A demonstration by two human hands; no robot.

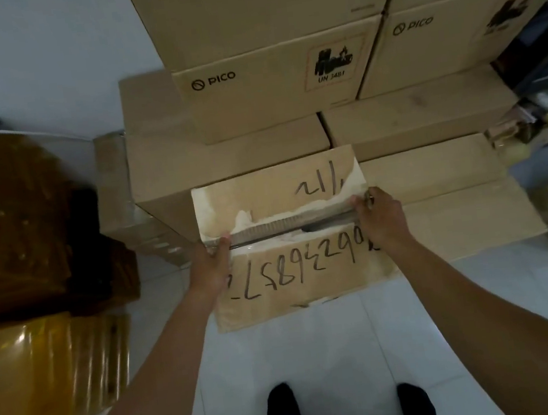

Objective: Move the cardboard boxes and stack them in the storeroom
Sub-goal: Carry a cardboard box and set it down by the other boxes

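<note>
A small cardboard box (293, 267) with handwritten black digits and torn paper on its flaps sits low in front of the stack. My left hand (209, 267) grips its left edge at the flap seam. My right hand (379, 217) holds its right edge, fingers curled over the top. Behind it rises a stack of cardboard boxes (225, 158). Two boxes printed PICO (270, 80) stand on top of that stack. A flat brown box (455, 205) lies to the right of the held one.
Yellow plastic-wrapped bundles (51, 372) and dark packages (25, 220) crowd the left. Cluttered items (535, 99) fill the right edge. White tiled floor (318, 357) lies under my feet (342, 412); a white wall (41, 63) stands behind.
</note>
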